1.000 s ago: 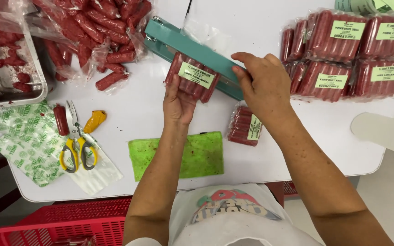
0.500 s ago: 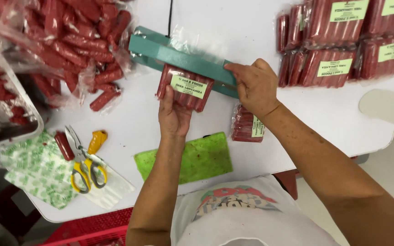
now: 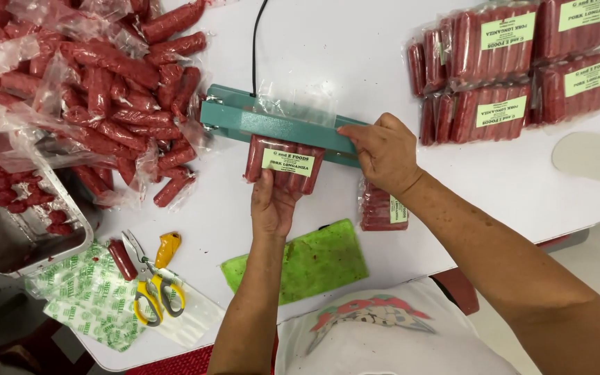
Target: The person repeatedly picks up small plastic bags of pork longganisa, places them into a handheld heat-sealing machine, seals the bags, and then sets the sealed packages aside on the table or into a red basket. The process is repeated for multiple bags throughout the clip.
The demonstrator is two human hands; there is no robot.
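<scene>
Sausages in the pack (image 3: 284, 164) look soft, slippery; my left hand (image 3: 272, 205) cups its bottom edge, right hand (image 3: 383, 149) pressed flat on the sealer bar (image 3: 279, 127).

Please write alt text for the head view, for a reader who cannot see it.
A left hand holds a labelled sausage pack in a teal heat sealer while the right hand presses its bar. Loose sausages and finished packs lie on the white table.

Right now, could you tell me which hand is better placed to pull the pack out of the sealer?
Probably the left hand: it already grips the pack from below, while the right hand presses on the sealer bar.
</scene>
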